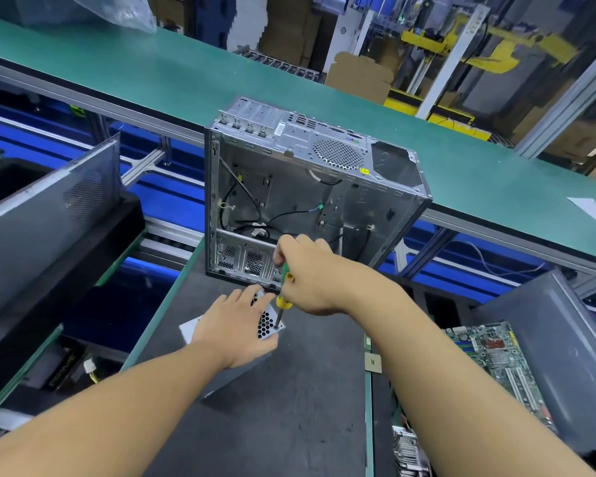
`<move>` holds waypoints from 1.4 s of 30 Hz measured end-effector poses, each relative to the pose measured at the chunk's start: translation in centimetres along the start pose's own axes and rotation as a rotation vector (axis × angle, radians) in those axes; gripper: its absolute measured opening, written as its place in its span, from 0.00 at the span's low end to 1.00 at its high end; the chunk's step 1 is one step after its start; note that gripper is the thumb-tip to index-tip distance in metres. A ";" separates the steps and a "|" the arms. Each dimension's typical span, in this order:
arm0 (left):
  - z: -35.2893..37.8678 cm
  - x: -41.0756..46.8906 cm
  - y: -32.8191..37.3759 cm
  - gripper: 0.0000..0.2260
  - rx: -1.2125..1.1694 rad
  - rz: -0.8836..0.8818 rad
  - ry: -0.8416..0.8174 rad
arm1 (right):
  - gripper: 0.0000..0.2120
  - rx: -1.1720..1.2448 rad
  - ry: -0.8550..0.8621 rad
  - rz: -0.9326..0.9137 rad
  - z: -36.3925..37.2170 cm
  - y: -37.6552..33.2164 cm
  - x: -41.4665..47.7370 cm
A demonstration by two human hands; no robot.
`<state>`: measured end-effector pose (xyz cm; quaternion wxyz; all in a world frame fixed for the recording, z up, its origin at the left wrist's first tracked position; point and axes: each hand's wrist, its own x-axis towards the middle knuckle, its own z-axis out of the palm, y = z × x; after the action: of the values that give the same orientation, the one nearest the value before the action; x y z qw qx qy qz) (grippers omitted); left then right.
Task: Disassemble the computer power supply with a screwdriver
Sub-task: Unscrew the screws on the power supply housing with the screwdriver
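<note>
A long green surface [145, 74] runs across the far side. Nearer, a grey worktop [289, 414] carries the task's things. At its far end stands an open case [289, 187], gutted, with loose black cables inside and its vent grille facing up. A grey panel [49, 215] leans on the left, well apart from the case. A green motherboard [496, 359] lies in a bin on the right.

The power supply [265, 323] sits on the worktop just in front of the case, its honeycomb grille facing up. The left hand [234, 325] lies flat on it, fingers spread and straight, pressing it down. The right hand [310, 273] is above it, fingers curled round the handle of the screwdriver [284, 299]. The green and yellow handle tilts slightly, and the tip meets the near right corner of the grille face, beside the left thumb.
</note>
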<state>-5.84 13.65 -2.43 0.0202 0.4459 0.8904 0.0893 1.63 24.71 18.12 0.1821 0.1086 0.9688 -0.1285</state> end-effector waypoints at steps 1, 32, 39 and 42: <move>0.0 -0.1 0.0 0.34 -0.001 -0.002 -0.001 | 0.12 0.045 -0.033 -0.004 -0.1 0.0 -0.1; -0.3 0.0 0.1 0.35 0.019 0.002 -0.026 | 0.11 -0.304 0.160 0.108 0.7 0.0 -0.7; -0.1 0.0 0.0 0.35 0.029 0.001 -0.024 | 0.16 -0.099 0.042 0.161 0.4 0.6 -0.5; -0.2 -0.1 -0.2 0.35 -0.029 0.046 0.002 | 0.19 -0.181 0.212 0.215 1.3 0.5 -0.5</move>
<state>-5.94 13.49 -2.29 0.0239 0.4660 0.8784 0.1030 2.62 24.73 17.08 0.1005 0.2077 0.9730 -0.0083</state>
